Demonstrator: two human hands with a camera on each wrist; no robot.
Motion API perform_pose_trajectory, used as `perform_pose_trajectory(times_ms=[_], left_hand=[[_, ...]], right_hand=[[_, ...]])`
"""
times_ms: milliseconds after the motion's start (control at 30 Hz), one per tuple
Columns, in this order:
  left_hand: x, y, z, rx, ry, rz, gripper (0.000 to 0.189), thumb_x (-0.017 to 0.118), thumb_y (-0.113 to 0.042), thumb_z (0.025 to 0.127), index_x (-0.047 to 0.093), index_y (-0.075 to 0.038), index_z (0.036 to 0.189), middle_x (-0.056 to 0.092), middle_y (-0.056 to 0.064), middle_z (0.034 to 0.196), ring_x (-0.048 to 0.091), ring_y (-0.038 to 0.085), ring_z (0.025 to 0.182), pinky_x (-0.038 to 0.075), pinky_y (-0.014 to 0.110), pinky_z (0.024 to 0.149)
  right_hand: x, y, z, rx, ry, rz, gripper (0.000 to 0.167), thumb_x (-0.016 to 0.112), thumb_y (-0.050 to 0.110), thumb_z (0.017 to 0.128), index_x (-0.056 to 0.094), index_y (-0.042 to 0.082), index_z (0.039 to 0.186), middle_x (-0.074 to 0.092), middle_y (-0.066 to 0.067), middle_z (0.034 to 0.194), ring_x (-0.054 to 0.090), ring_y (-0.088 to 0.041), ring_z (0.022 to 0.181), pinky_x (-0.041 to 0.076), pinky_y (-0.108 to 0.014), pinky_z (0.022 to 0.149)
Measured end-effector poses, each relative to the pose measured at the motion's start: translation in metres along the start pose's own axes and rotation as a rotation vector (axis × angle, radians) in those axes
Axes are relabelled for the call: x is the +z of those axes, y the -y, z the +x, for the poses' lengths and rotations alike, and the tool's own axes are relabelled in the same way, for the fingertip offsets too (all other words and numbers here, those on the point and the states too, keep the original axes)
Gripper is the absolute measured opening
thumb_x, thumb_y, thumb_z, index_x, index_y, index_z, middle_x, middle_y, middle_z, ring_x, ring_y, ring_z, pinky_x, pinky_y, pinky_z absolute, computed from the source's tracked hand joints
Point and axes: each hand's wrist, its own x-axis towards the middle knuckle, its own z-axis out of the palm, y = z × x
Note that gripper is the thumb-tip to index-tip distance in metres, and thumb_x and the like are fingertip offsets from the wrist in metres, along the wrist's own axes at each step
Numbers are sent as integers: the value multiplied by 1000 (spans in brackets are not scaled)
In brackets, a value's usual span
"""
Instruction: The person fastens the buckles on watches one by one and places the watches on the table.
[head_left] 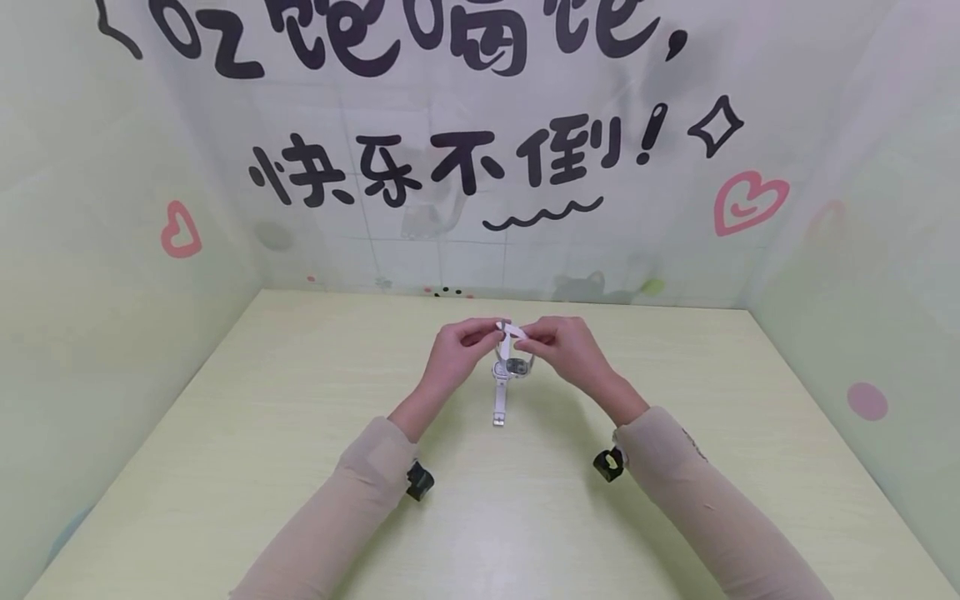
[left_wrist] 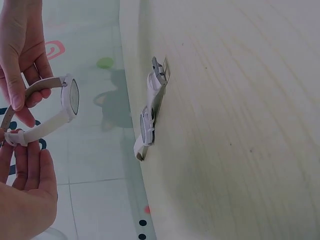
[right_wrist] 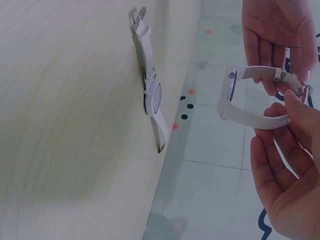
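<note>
A white wristwatch hangs in the air between both hands, its strap bent into a loop with the dial lowest. My left hand pinches the buckle end of the strap, where a small strap loop shows. With thumb and fingers, my right hand grips the other strap end. Both strap ends come close together at the fingertips. Below the hands, a second white wristwatch lies stretched out on the table, its buckle toward the front.
The pale wooden table is bounded at the back by a printed wall sheet with black characters and pink hearts. Similar sheets stand at both sides. Black wrist-worn devices show at the sleeve cuffs.
</note>
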Motion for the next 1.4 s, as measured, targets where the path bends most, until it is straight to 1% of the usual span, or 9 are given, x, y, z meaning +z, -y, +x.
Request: perform_pose_trajectory(times_ms=[200, 300, 400, 500, 633, 867, 1033, 1167, 1400], left_hand=[[-2, -1, -1, 25, 29, 58, 29, 69, -19, 94, 69, -10, 122, 74, 13, 114, 71, 24, 103, 58, 35, 92], [-2, -2, -2, 23, 33, 49, 27, 68, -21, 95, 65, -9, 119, 74, 14, 113, 71, 24, 104, 58, 36, 93], [-2, -4, -3, 9, 30, 4, 21, 64, -20, 98, 60, -5, 112, 73, 17, 112, 71, 26, 106, 58, 36, 95], [-2, -6, -4, 15, 31, -12, 18, 60, -18, 100, 61, -1, 108, 72, 19, 111, 71, 27, 107, 57, 35, 96], [-2, -5, -5, 33, 42, 10, 18, 58, -16, 101, 62, 0, 108, 72, 19, 110, 70, 28, 106, 57, 35, 96], [-1, -3, -5, 25, 38, 36, 18, 58, -17, 101, 63, 0, 107, 73, 18, 109, 70, 27, 108, 56, 37, 99], [0, -3, -5, 13, 19, 49, 17, 60, -15, 100, 63, 0, 107, 71, 19, 112, 68, 30, 113, 54, 38, 102], [2, -1, -5, 8, 3, 78, 15, 61, -14, 99, 63, -1, 107, 70, 18, 112, 68, 30, 114, 54, 37, 103], [5, -4, -6, 8, 6, 120, 13, 60, -14, 99, 63, -2, 105, 71, 16, 109, 68, 28, 112, 54, 37, 102]], right_hand=[[0, 0, -2, 0, 6, -8, 21, 74, 19, 90, 78, 7, 107, 77, -8, 92, 61, -11, 70, 51, -24, 65], [0, 0, -3, 0, 7, -7, 21, 74, 19, 90, 78, 7, 107, 77, -8, 91, 61, -10, 70, 51, -24, 64], [0, 0, -3, -4, 7, -6, 21, 74, 19, 89, 78, 7, 106, 77, -8, 91, 63, -10, 71, 53, -24, 65], [0, 0, -4, -12, 5, -8, 21, 75, 19, 89, 78, 7, 106, 77, -8, 91, 65, -10, 72, 55, -25, 67], [0, 1, -5, -25, 4, -11, 20, 76, 18, 88, 78, 7, 105, 77, -8, 88, 64, -9, 71, 55, -24, 66], [3, -1, -5, -40, 18, -31, 21, 76, 19, 88, 78, 6, 105, 76, -7, 87, 67, -11, 72, 58, -27, 67], [4, 1, -4, -41, 21, -27, 29, 75, 21, 89, 73, 8, 115, 77, -7, 90, 71, -15, 78, 60, -32, 74], [6, 5, -4, -53, 10, -31, 36, 75, 21, 90, 68, 10, 123, 74, -4, 82, 69, -13, 74, 58, -29, 70], [10, 9, -2, -73, -29, -42, 34, 74, 24, 91, 67, 12, 121, 65, -1, 75, 64, -11, 69, 54, -26, 66]])
